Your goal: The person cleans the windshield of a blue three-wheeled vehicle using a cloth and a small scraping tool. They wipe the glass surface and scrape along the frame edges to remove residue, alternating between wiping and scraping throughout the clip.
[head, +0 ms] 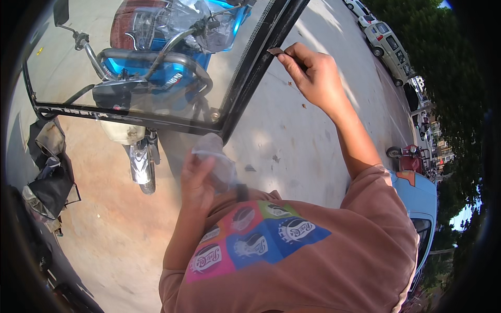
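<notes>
My right hand (313, 74) pinches a small flat brown piece (275, 51), its material unclear, between thumb and fingertips. The piece touches the black metal frame (250, 78) around a clear windshield pane (223, 62); the frame's paint looks scuffed there. Below the frame's lower corner, my left hand (197, 178) holds a translucent, pale, crumpled thing (217, 158), possibly a plastic bag; it is blurred. Through the pane show the handlebar (172, 51) and blue body (195, 90) of a motor tricycle. Its front wheel (146, 176) stands below the pane.
Dark cloth or sheeting (53, 187) with frame parts lies on the concrete ground (109, 234) at the left. A light-blue vehicle (420, 207) stands close on the right, with a red tricycle (411, 156) beyond it. A parked van (391, 51) and trees are farther off.
</notes>
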Demonstrator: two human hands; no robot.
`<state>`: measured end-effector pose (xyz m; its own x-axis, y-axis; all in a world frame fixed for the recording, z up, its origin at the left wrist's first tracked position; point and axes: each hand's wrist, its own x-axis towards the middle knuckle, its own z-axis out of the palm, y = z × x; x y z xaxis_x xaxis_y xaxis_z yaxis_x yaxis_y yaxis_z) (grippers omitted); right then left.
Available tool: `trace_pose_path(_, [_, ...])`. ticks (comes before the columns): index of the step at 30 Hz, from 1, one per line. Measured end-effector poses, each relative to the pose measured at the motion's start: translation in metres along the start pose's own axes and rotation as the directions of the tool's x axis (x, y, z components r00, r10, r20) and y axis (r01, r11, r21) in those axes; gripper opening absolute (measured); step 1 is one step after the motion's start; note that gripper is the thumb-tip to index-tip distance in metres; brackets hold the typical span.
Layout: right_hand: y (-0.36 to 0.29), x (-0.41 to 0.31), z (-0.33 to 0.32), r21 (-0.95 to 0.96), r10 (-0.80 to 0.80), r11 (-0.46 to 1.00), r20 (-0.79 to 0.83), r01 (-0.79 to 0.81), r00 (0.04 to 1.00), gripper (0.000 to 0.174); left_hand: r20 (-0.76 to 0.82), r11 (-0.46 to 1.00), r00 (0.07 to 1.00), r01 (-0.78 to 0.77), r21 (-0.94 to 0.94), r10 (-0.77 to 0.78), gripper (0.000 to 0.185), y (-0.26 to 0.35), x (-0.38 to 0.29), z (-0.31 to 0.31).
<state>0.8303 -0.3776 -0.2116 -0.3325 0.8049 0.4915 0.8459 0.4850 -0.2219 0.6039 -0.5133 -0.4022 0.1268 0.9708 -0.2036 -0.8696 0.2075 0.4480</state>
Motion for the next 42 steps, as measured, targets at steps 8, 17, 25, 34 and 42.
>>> trace_pose_path(8, [-0.003,-0.002,0.007,0.023,-0.014,1.0,0.017,0.013,1.0,0.017,0.014,0.996,0.998,0.054,0.073,-0.055,0.052,-0.002,0.0,0.007])
trace_pose_path(17, [-0.007,-0.011,0.013,-0.031,-0.082,0.996,-0.03,0.081,0.996,0.014,-0.016,0.995,0.998,0.056,0.082,-0.054,0.052,0.001,-0.004,0.0])
trace_pose_path(25, [0.0,-0.006,0.01,0.002,-0.103,0.995,-0.025,0.103,0.994,0.014,0.002,0.998,0.998,0.068,-0.002,-0.068,0.048,-0.002,0.0,0.0])
trace_pose_path(34, [0.015,-0.004,0.014,0.087,-0.1,0.991,-0.024,0.102,0.995,0.015,0.005,0.996,0.999,0.053,0.066,-0.053,0.052,0.001,-0.005,0.001])
trace_pose_path(42, [0.013,-0.009,0.023,0.069,-0.194,0.978,-0.044,0.197,0.98,0.016,-0.018,0.996,0.998,0.056,0.065,-0.055,0.053,0.003,-0.011,0.002])
